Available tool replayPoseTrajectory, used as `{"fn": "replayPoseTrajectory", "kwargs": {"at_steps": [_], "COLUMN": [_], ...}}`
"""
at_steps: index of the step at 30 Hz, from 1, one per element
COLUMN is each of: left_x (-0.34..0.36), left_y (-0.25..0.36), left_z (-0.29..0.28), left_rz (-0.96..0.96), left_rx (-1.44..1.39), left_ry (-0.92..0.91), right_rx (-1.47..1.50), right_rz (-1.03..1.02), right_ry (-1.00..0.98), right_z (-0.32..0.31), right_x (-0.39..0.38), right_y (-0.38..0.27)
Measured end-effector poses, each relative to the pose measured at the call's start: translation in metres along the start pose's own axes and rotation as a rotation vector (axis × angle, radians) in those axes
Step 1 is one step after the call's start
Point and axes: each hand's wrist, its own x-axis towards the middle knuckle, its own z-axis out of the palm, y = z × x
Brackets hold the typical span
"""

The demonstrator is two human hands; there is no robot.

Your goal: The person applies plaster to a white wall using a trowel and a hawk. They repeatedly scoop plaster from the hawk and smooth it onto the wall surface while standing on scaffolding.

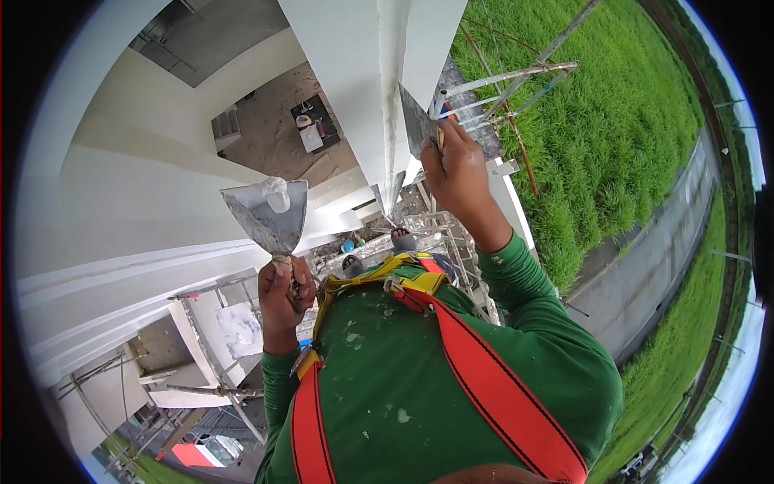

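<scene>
My left hand (285,292) is closed round the handle of a wide putty knife (256,216), its blade pointing up and away from me. A lump of white putty (276,194) sits on that blade near its far edge. Higher up and to the right, my right hand (458,177) grips a second putty knife (415,121). This knife's grey blade lies against or very close to the white wall edge (393,81), where a rough strip runs downward. Most of its handle is hidden by my fingers.
Scaffold poles (516,77) stick out at the upper right beside the wall. Far below, grass (597,161) and a paved road (653,250) lie to the right. A wall opening shows a lower floor (274,121) with things on a dark board. I wear a red harness strap (508,379).
</scene>
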Motion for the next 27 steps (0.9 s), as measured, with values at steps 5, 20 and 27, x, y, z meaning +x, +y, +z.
{"fn": "replayPoseTrajectory", "kwargs": {"at_steps": [5, 20, 27], "left_x": [-0.011, -0.025, -0.027], "left_y": [-0.009, -0.012, -0.011], "left_z": [-0.002, -0.004, -0.007], "left_rz": [-0.008, 0.009, -0.001], "left_rx": [0.015, 0.002, 0.016], "left_ry": [0.033, 0.12, 0.139], "right_rx": [-0.098, -0.144, -0.1], "right_rz": [-0.171, -0.12, -0.064], "right_ry": [0.219, 0.167, 0.122], "right_z": [-0.015, 0.008, 0.034], "right_x": [0.052, 0.052, 0.03], "right_y": [-0.024, 0.009, 0.033]}}
